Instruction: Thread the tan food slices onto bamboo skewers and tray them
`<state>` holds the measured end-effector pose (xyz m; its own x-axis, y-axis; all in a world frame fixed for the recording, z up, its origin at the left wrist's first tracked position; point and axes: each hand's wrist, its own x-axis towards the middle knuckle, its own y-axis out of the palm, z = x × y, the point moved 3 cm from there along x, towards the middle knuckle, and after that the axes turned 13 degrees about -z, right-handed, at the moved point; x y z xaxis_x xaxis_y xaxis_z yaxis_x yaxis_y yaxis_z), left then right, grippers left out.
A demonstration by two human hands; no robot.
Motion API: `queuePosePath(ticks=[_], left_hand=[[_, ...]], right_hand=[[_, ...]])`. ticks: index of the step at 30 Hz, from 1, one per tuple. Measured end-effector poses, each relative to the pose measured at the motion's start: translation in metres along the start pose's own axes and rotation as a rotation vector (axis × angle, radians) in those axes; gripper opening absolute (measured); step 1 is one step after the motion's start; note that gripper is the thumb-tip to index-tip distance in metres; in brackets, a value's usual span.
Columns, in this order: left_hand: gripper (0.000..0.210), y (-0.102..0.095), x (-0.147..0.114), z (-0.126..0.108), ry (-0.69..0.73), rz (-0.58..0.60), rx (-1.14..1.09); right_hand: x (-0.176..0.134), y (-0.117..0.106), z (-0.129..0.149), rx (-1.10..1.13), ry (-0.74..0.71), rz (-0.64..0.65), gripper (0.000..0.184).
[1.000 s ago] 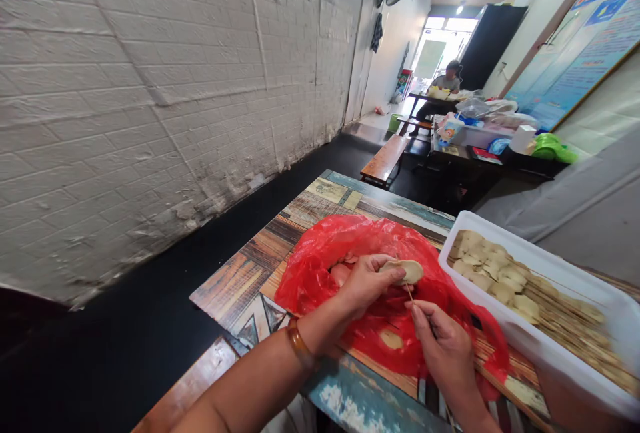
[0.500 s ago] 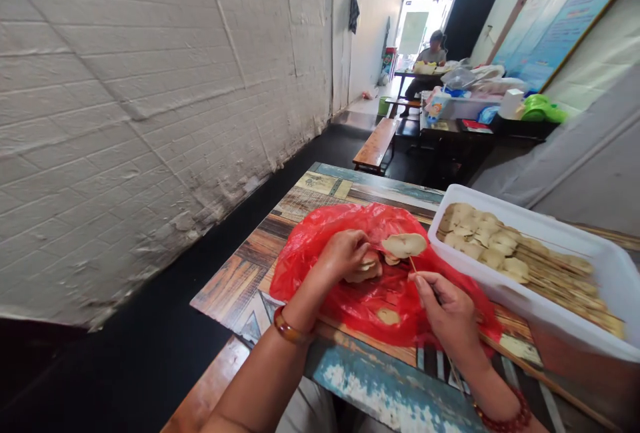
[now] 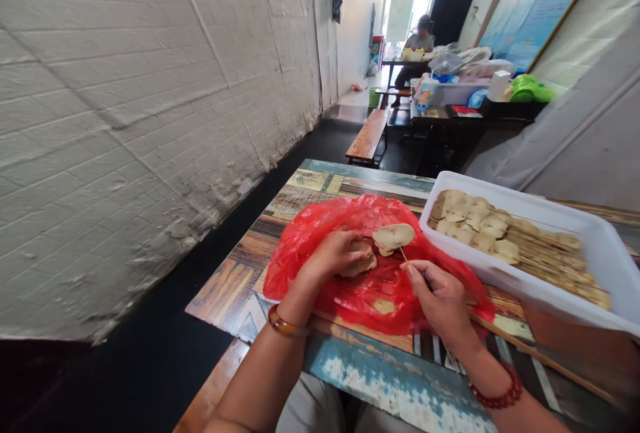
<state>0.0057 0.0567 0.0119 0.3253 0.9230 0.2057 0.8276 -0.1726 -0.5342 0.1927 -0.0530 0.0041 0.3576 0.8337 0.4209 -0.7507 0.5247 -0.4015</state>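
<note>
My right hand (image 3: 443, 296) pinches a thin wooden skewer (image 3: 403, 255). At the skewer's tip sits a flat, pale, round slice (image 3: 399, 235), perhaps potato, with more slices just under it. My left hand (image 3: 334, 254) is closed, its fingers curled over a small pile of similar slices (image 3: 366, 262); how firmly they grip is partly hidden. Beneath both hands spreads a red plastic bag (image 3: 325, 216) on the patterned table (image 3: 235, 266). One more pale slice (image 3: 383, 306) lies alone near the bag's front.
To the right, a white plastic tub (image 3: 540, 203) contains rows of skewered slices. A long thin stick (image 3: 545, 357) lies by the table's front right. Beyond stand a wooden bench (image 3: 369, 134) and a cluttered table, with a seated person (image 3: 419, 38) farther back.
My left hand has come down onto the pile, its fingers flatter than before. The skewered slice now overlaps the slices beneath it. The whole view has shifted slightly.
</note>
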Motion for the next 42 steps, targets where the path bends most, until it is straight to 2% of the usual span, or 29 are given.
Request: queuePosePath(ticks=[2, 5, 12, 19, 22, 25, 30, 32, 37, 42], left_hand=[[0.022, 0.001, 0.001, -0.002, 0.029, -0.03, 0.088], [0.018, 0.004, 0.001, -0.004, 0.044, -0.009, 0.168], [0.015, 0.002, 0.002, -0.001, -0.001, 0.007, 0.11], [0.019, 0.008, 0.001, 0.011, -0.044, 0.039, 0.091], [0.014, 0.005, 0.002, 0.009, -0.04, -0.053, 0.07], [0.015, -0.001, 0.003, 0.001, -0.059, -0.163, -0.072], [0.033, -0.003, 0.0, -0.008, -0.219, -0.096, -0.595], [0.038, -0.001, -0.002, -0.008, -0.297, -0.083, -0.739], [0.041, 0.003, -0.005, -0.008, -0.401, -0.069, -0.886], [0.045, 0.001, -0.004, -0.009, -0.366, -0.112, -0.956]], right_hand=[[0.0, 0.0, 0.0, -0.003, -0.004, -0.002, 0.029], [0.0, 0.0, 0.001, -0.009, -0.008, -0.001, 0.029], [-0.001, 0.0, 0.0, -0.025, -0.008, -0.003, 0.028], [-0.003, 0.0, -0.005, -0.006, 0.006, 0.005, 0.027], [-0.002, 0.0, -0.005, 0.005, 0.0, 0.003, 0.027], [-0.001, -0.001, -0.002, -0.008, -0.007, -0.002, 0.028], [-0.002, -0.003, 0.004, -0.028, -0.006, -0.006, 0.03], [-0.003, -0.003, 0.006, -0.024, -0.003, -0.008, 0.03], [-0.008, -0.003, 0.01, -0.002, 0.034, 0.035, 0.028], [-0.012, 0.004, 0.01, 0.039, 0.066, 0.146, 0.028]])
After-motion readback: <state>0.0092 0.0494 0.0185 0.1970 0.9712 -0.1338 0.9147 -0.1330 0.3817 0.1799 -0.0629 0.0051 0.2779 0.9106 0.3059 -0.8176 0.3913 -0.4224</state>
